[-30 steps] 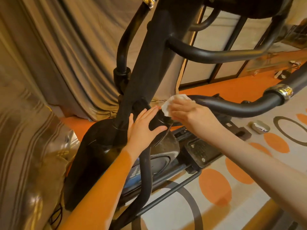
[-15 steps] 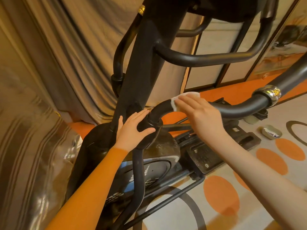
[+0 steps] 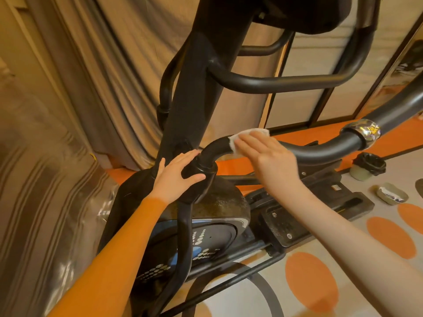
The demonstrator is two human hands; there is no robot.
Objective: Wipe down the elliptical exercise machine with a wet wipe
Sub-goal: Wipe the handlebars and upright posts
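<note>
A: What is the left hand (image 3: 177, 173) doing?
B: It lies spread and flat on the elliptical machine's (image 3: 194, 106) pivot joint.
A: And rightward?
B: The right hand (image 3: 266, 156) presses the wet wipe (image 3: 233, 143) onto the curved black handlebar (image 3: 320, 149), fingers extended.

Left arm wears a long orange sleeve (image 3: 119, 248); right arm bare.

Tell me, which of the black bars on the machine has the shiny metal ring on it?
The curved bar under the right hand, which presses the white wipe on it. Its chrome ring sits further right; the other bars are plain black.
</note>
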